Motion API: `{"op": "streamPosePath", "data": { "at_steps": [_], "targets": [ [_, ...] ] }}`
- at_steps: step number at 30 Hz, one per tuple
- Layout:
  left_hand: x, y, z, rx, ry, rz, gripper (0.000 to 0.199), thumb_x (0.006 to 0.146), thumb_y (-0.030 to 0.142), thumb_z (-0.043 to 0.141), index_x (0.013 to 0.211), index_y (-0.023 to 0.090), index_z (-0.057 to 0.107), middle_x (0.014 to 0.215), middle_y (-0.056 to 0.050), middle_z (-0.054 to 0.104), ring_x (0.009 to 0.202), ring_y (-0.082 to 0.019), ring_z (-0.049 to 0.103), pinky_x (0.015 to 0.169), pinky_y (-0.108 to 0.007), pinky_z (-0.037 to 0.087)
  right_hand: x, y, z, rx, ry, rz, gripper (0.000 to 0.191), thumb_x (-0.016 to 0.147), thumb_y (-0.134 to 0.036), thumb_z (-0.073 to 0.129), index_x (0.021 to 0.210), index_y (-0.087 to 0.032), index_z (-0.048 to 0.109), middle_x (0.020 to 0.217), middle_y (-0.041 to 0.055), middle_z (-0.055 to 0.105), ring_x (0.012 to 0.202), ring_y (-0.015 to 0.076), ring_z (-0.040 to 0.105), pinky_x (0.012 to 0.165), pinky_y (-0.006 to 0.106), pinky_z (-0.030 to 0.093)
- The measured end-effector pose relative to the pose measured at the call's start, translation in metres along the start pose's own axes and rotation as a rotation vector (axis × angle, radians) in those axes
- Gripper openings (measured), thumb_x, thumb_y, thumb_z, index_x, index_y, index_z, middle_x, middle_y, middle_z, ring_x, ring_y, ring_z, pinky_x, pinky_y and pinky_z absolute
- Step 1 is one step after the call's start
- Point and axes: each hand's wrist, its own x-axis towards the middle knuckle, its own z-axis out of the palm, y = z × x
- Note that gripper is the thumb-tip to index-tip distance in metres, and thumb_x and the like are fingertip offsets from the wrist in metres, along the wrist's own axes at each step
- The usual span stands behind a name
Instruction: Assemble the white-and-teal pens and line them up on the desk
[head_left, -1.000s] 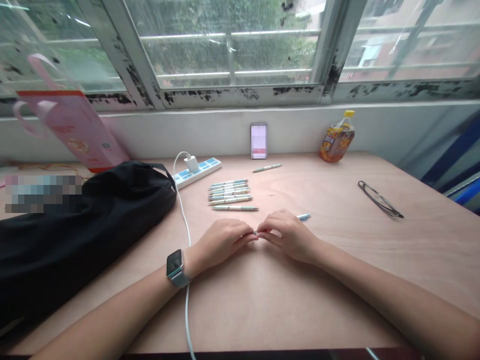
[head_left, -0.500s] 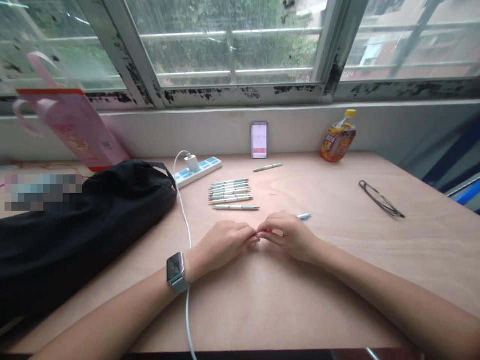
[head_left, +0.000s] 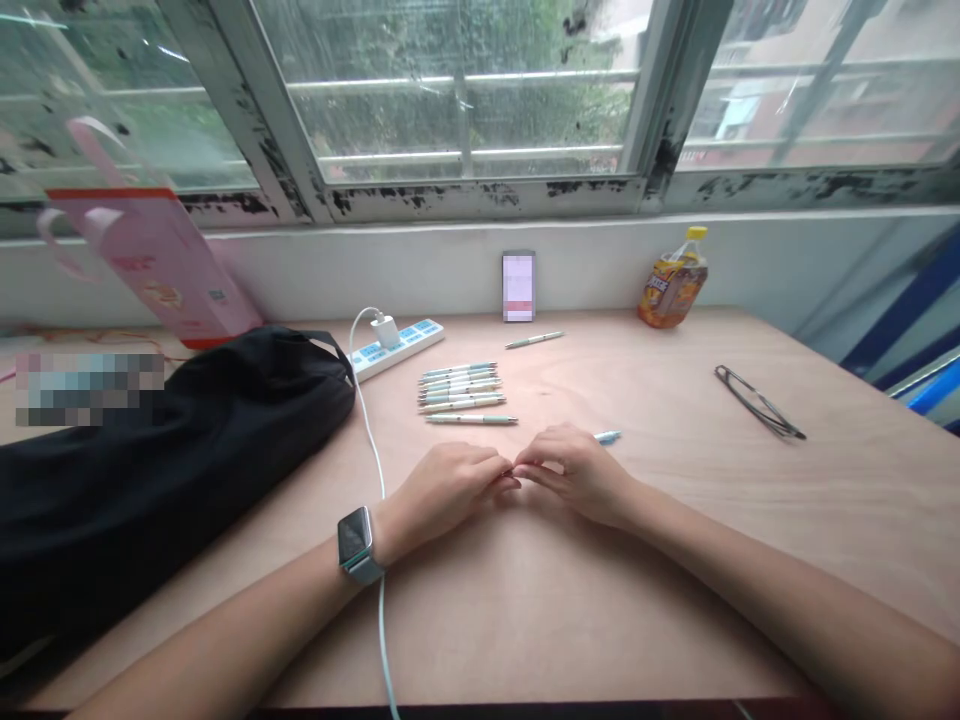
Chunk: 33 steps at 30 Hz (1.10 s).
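The pens [head_left: 461, 386] show white, green and blue, the bag [head_left: 187, 440] black.

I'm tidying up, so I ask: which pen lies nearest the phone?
The lone pen just in front of the phone; the grouped pens lie farther from it, nearer the left hand.

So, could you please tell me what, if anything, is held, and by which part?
That cannot be told: the left hand and right hand meet, fingertips hiding anything between.

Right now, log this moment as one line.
left hand: pinched, contents unclear | right hand: pinched beside left | slim pale pens: rowed beyond left hand
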Motion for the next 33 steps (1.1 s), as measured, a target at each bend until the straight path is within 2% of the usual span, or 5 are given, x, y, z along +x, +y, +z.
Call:
{"op": "streamPosePath", "data": {
  "at_steps": [5, 9, 15, 22, 33],
  "targets": [
    [-0.001, -0.002, 0.002, -0.047, -0.004, -0.048, 0.036, 0.105, 0.037, 0.041, 0.086, 0.017, 0.064, 0.077, -0.003, 0.068, 0.065, -0.014, 0.060, 0.059, -0.026, 0.036, 0.000, -0.001, -0.003, -0.024, -0.014, -0.011, 0.013, 0.095, -0.029, 0.064, 0.091, -0.020, 0.071, 0.086, 0.0039, 0.074, 0.082, 0.0167, 0.065, 0.081, 0.030, 0.043],
    [-0.001, -0.007, 0.002, -0.097, -0.021, -0.144, 0.030, 0.103, 0.037, 0.046, 0.091, 0.018, 0.066, 0.080, -0.002, 0.070, 0.067, -0.014, 0.061, 0.062, -0.025, 0.038, 0.002, 0.006, -0.026, -0.105, -0.088, -0.014, 0.025, 0.091, -0.032, 0.064, 0.113, -0.019, 0.065, 0.109, 0.0099, 0.070, 0.104, 0.0233, 0.062, 0.091, 0.037, 0.043],
    [0.000, -0.014, -0.002, 0.016, -0.123, -0.255, 0.033, 0.104, 0.037, 0.041, 0.083, 0.018, 0.058, 0.078, -0.003, 0.065, 0.067, -0.016, 0.057, 0.060, -0.027, 0.035, 0.001, 0.036, -0.054, -0.305, -0.298, 0.171, 0.014, 0.077, -0.014, 0.064, 0.090, -0.019, 0.067, 0.099, 0.0088, 0.066, 0.094, 0.0237, 0.056, 0.082, 0.035, 0.043],
    [0.000, -0.014, -0.003, 0.022, -0.171, -0.214, 0.039, 0.107, 0.039, 0.028, 0.085, 0.019, 0.052, 0.078, -0.002, 0.061, 0.067, -0.017, 0.055, 0.061, -0.028, 0.034, 0.001, 0.037, -0.043, -0.067, -0.191, 0.149, 0.010, 0.080, -0.011, 0.061, 0.085, -0.018, 0.066, 0.086, 0.0052, 0.066, 0.081, 0.0173, 0.059, 0.072, 0.028, 0.044],
    [0.000, -0.014, -0.002, -0.044, -0.145, -0.217, 0.039, 0.107, 0.040, 0.029, 0.081, 0.019, 0.050, 0.075, -0.002, 0.060, 0.065, -0.017, 0.053, 0.060, -0.027, 0.033, 0.003, 0.025, -0.038, -0.044, -0.140, 0.145, 0.009, 0.082, -0.010, 0.061, 0.083, -0.017, 0.067, 0.085, 0.0039, 0.067, 0.077, 0.0147, 0.059, 0.070, 0.025, 0.044]
  ]
}}
